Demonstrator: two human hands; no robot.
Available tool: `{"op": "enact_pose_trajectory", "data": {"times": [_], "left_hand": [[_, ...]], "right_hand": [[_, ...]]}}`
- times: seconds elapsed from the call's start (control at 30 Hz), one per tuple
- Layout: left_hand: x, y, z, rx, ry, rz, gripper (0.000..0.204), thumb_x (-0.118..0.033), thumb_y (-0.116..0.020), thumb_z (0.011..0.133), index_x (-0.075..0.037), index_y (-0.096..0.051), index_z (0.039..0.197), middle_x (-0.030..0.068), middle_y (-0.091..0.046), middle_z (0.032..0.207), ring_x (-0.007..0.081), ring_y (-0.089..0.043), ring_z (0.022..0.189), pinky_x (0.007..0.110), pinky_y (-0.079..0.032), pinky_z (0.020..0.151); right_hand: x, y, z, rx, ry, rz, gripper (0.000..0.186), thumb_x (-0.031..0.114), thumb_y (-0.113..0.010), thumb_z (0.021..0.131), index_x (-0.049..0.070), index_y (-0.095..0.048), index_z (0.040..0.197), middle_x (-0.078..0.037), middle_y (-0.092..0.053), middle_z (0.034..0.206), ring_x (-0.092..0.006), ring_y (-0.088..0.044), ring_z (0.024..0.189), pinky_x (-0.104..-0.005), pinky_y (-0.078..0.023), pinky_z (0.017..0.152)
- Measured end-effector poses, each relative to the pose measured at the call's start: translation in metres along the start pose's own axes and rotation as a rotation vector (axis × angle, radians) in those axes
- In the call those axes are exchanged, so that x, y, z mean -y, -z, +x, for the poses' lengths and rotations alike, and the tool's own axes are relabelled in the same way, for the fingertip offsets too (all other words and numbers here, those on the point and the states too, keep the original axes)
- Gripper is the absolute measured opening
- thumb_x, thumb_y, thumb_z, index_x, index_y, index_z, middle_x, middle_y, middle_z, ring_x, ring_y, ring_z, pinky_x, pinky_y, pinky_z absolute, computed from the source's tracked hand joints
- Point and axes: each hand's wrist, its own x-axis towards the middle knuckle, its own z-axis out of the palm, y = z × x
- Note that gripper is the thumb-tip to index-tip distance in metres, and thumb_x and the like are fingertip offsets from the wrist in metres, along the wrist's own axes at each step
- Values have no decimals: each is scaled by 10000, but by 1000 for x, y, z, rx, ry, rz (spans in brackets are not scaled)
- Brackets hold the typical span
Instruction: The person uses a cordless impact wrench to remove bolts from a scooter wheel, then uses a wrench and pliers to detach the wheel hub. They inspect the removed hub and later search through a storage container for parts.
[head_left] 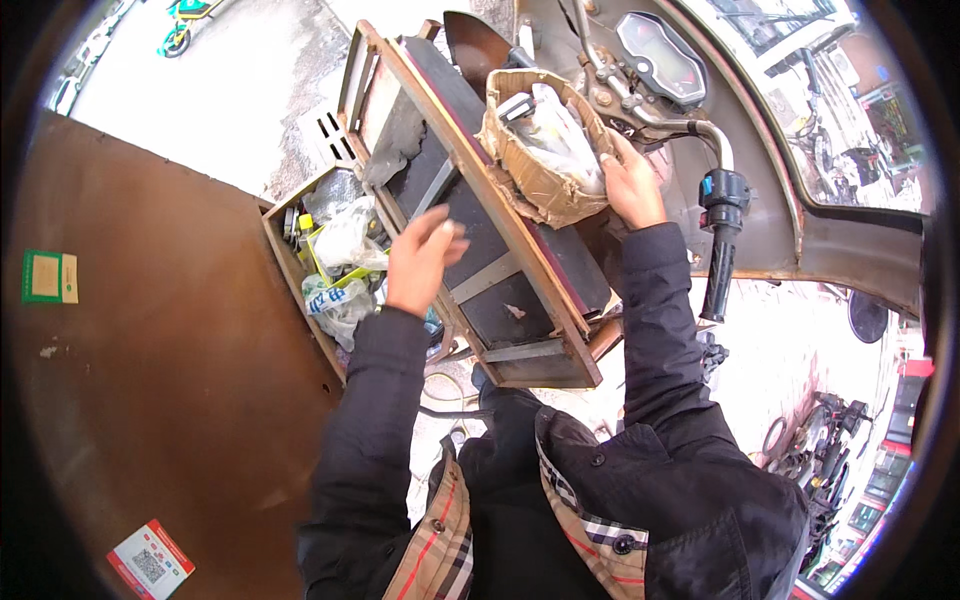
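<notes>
A worn cardboard box (pixel 560 208) with crumpled sides rests against the top edge of a tilted seat lid (pixel 525 245), whose framed underside faces me. Inside the box lie a pale plastic bag (pixel 555 135) and a small black-and-white item. My right hand (pixel 632 182) grips the box's right rim, thumb and fingers closed on it. In front of the lid's dark underside hovers my left hand (pixel 425 260), slightly blurred, its fingers apart and nothing in them. Left of that hand, an open compartment (pixel 280 255) contains plastic bags (pixel 345 240) and other small items.
Beyond the box stand a handlebar with a black grip (pixel 718 270) and a round-cornered instrument display (pixel 662 58). A large brown metal panel (pixel 170 330) fills the left side. Parked motorbikes (pixel 820 450) stand at the right, and a green-and-yellow bike (pixel 182 25) at the far left.
</notes>
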Motion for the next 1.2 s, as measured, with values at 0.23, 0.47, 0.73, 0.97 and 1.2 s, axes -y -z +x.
{"op": "enact_pose_trajectory", "data": {"times": [0.23,0.47,0.73,0.97,1.2], "left_hand": [[103,98,-187,-444,309,-126,396,-208,-619,1021,39,-614,1330,178,-723,1151,241,-718,965,363,-592,855],[173,91,-331,-778,442,-317,322,-130,-583,1010,51,-633,1271,180,-719,1130,266,-719,979,364,-587,847],[189,73,-382,-1043,573,-441,304,-101,-581,1000,71,-640,1244,199,-719,1110,286,-725,962,370,-595,848],[187,52,-364,-1072,552,-535,284,-123,-585,1013,43,-654,1233,171,-727,1090,258,-720,946,369,-591,837],[188,45,-356,-1078,568,-567,288,-128,-588,1013,40,-656,1236,176,-729,1095,266,-726,952,376,-593,847]], "right_hand": [[108,-9,-74,-197,321,316,353,48,-632,973,-27,-634,1318,-157,-692,1272,-213,-652,1162,-345,-483,1028],[106,-212,-166,727,2,455,532,82,-702,944,-57,-508,1420,-215,-645,1307,-247,-675,1166,-356,-533,996],[62,-430,-110,715,211,-231,954,382,-878,735,-73,-432,1446,-305,-604,1345,-410,-601,1258,-462,-484,1056],[20,-501,-107,462,738,-732,171,178,-579,944,97,-549,1092,-106,-724,942,-330,-724,885,-508,-587,713],[29,-478,-60,774,816,-424,261,107,-602,852,91,-668,1103,-199,-723,986,-411,-690,978,-514,-541,853]]}}
